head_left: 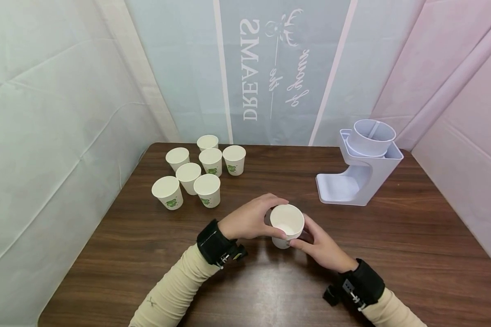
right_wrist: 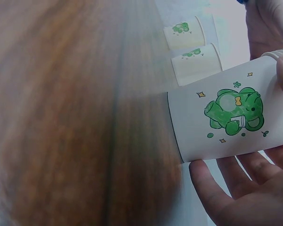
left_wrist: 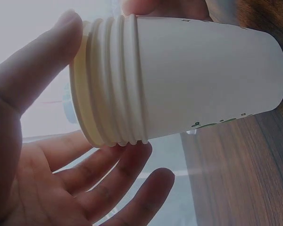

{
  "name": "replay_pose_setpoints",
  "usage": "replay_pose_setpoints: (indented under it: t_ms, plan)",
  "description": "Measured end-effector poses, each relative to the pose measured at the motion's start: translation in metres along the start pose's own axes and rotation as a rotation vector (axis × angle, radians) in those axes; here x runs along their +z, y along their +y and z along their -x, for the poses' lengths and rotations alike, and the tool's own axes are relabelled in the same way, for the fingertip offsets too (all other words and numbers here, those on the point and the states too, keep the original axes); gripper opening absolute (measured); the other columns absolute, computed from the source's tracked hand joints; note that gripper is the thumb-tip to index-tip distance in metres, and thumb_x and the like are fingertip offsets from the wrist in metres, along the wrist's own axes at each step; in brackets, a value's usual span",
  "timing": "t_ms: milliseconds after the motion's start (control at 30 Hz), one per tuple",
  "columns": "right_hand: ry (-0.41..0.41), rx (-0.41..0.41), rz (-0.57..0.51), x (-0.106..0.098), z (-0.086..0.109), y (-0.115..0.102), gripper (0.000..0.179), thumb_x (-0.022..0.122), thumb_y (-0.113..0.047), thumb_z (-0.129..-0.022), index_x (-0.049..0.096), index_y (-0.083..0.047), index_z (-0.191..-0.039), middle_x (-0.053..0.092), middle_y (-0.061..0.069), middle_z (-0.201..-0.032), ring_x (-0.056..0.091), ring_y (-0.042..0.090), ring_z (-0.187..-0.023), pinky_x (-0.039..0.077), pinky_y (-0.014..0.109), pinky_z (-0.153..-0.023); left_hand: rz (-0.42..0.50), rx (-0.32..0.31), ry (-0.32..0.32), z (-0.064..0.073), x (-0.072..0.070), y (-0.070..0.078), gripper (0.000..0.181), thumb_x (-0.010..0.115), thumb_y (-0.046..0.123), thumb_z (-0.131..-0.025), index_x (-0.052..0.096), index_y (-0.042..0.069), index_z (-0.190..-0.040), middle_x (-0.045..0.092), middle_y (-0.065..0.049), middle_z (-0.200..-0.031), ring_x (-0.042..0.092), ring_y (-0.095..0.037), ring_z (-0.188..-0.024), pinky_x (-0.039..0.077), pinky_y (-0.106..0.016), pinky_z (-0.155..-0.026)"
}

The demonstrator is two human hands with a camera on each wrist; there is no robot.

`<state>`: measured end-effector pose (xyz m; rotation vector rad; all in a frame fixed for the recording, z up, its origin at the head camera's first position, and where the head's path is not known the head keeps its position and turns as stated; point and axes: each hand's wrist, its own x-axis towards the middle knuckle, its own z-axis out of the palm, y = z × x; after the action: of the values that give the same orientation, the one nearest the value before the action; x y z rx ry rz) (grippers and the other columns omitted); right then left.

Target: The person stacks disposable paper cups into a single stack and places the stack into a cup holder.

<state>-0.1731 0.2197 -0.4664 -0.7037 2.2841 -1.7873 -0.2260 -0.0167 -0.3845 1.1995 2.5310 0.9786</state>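
A nested stack of several white paper cups (head_left: 287, 220) is held upright over the near middle of the table, between both hands. My left hand (head_left: 249, 220) grips it near the top, with thumb and fingers on either side of the rims; these rims show one behind another in the left wrist view. From the right, my right hand (head_left: 326, 247) holds the stack's side between thumb and fingers. A green bear print (right_wrist: 236, 110) marks the outer cup in the right wrist view. Whether the stack's base touches the table cannot be told.
Several separate paper cups (head_left: 206, 190) stand upright in a group at the table's back left. A pale lavender stand (head_left: 362, 181) with a round container (head_left: 370, 141) on top stands at the back right. Cloth walls (head_left: 278, 72) border the brown wooden table (head_left: 147, 277).
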Motion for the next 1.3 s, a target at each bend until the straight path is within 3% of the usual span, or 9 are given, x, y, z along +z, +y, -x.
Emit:
replay_pose_setpoints:
  t_ms: [400,567,767,933,1100,1300]
  plan:
    - [-0.002,-0.009,-0.003,-0.001,0.000,0.002,0.073,0.066,-0.005,-0.099,0.023,0.001,-0.158,0.037,0.023,-0.154,0.048,-0.001,-0.129,0.046,0.020,-0.101,-0.029,0.016,-0.010,0.000,-0.002,0.001,0.073,0.088,0.030,-0.082,0.056,0.004,-0.143,0.060,-0.006,-0.134,0.056,-0.016,-0.123,0.045,-0.028,-0.104]
    - [0.001,-0.010,0.008,-0.001,0.000,0.002,0.073,0.066,-0.005,-0.099,0.024,0.002,-0.158,0.037,0.024,-0.154,0.047,-0.002,-0.130,0.045,0.019,-0.102,-0.026,-0.005,-0.013,0.003,-0.005,0.001,0.079,0.087,0.033,-0.083,0.051,0.004,-0.147,0.058,-0.007,-0.136,0.055,-0.016,-0.124,0.045,-0.030,-0.104]
    - [0.012,-0.014,0.006,0.001,-0.001,0.004,0.072,0.067,-0.004,-0.098,0.026,0.002,-0.157,0.039,0.023,-0.153,0.047,-0.001,-0.131,0.044,0.019,-0.102,-0.003,-0.018,0.045,0.010,-0.020,-0.003,0.070,0.081,0.033,-0.090,0.051,0.006,-0.147,0.057,-0.009,-0.139,0.057,-0.020,-0.123,0.047,-0.034,-0.104]
    - [0.000,-0.019,-0.001,0.001,-0.002,0.004,0.071,0.068,-0.006,-0.098,0.029,-0.003,-0.157,0.041,0.020,-0.153,0.045,0.002,-0.134,0.043,0.020,-0.105,0.020,-0.001,0.145,0.024,-0.036,-0.012,0.058,0.078,0.029,-0.092,0.057,0.008,-0.142,0.059,-0.010,-0.138,0.059,-0.023,-0.121,0.051,-0.037,-0.099]
    - [0.010,-0.041,0.006,-0.001,-0.003,0.004,0.071,0.069,-0.005,-0.097,0.030,-0.004,-0.157,0.042,0.018,-0.152,0.046,0.004,-0.134,0.044,0.021,-0.104,0.002,-0.042,0.181,0.041,-0.052,-0.021,0.055,0.078,0.030,-0.093,0.058,0.009,-0.140,0.058,-0.009,-0.139,0.059,-0.025,-0.122,0.051,-0.044,-0.097]
    - [0.004,-0.037,-0.011,-0.002,-0.001,0.005,0.072,0.068,-0.005,-0.097,0.029,-0.002,-0.157,0.041,0.021,-0.152,0.045,0.005,-0.135,0.043,0.021,-0.105,-0.055,-0.128,0.254,0.081,-0.087,-0.037,0.057,0.079,0.023,-0.091,0.056,0.004,-0.140,0.059,-0.012,-0.137,0.060,-0.031,-0.118,0.053,-0.047,-0.091]
